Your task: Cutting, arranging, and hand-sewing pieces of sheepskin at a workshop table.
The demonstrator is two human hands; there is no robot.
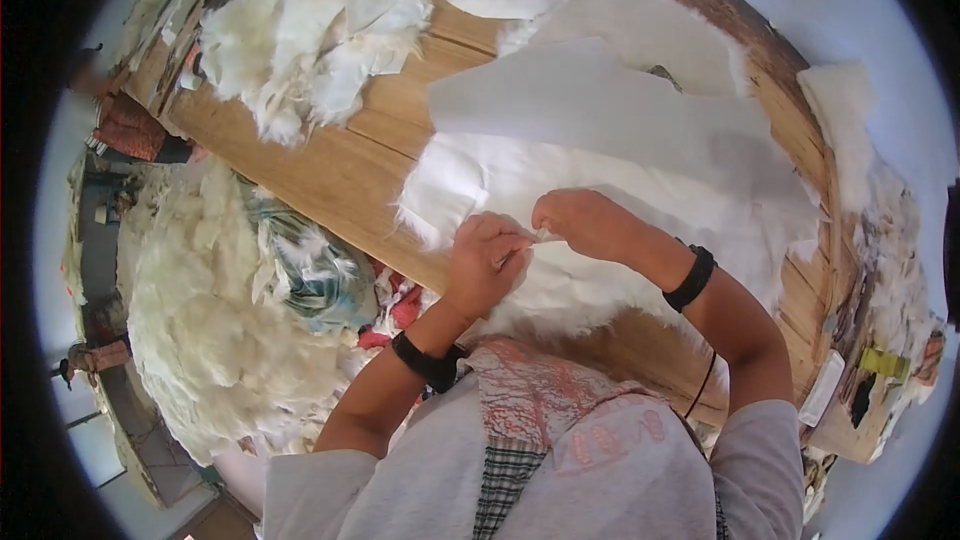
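Note:
A white fur pelt (610,280) lies on the wooden table in front of me, its smooth side up and fluff showing along the near edge. Above its near part my left hand (486,262) and my right hand (585,224) are close together, fingertips pinched. Something small and pale sits between the fingers, too small to name. A large flat grey sheet (580,100) covers the far part of the pelt. Beyond it another pale hide piece (650,25) with a furry edge lies flat.
Shaggy white fur pieces (320,30) are heaped at the table's far left. A big pile of cream fleece (210,330) stands left of the table, beside a greenish plastic bag (320,275). At far left stands another person (140,130). More fur scraps (890,230) line the right side.

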